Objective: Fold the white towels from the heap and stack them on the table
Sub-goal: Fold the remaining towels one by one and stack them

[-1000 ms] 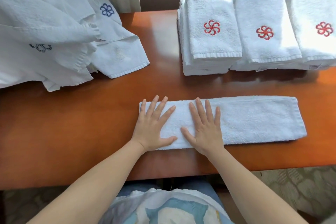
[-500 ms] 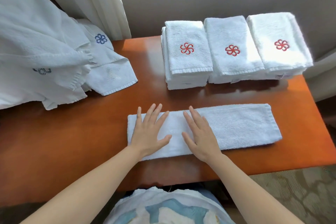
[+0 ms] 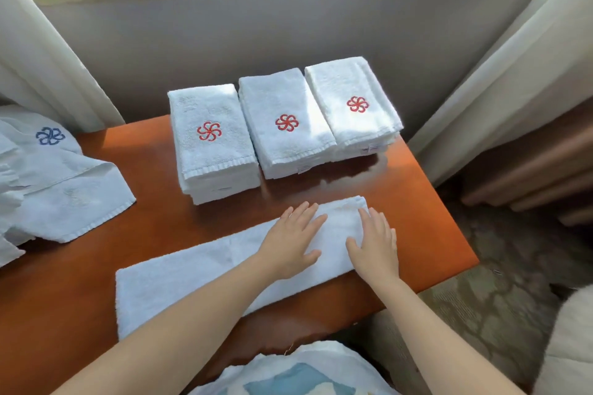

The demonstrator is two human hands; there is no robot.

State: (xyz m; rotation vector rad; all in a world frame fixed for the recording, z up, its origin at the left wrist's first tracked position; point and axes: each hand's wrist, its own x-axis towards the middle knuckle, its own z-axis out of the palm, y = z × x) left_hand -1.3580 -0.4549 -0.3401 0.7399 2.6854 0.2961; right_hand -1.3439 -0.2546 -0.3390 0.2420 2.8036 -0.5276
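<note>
Your orange-brown table fills the view, wall behind it. Over its left end spills the heap of unfolded white towels. Across the near side lies the towel you're working on, folded into one long strip that slants up to your right. Behind it, three stacks sit side by side: left stack, middle stack, right stack. Now your hands, both pressed flat on the strip's right end, fingers straight and spread, gripping nothing. Your left hand sits further in and your right hand at the very end, with bare towel between them. Each stack wears a red emblem, and the heap a blue emblem.
</note>
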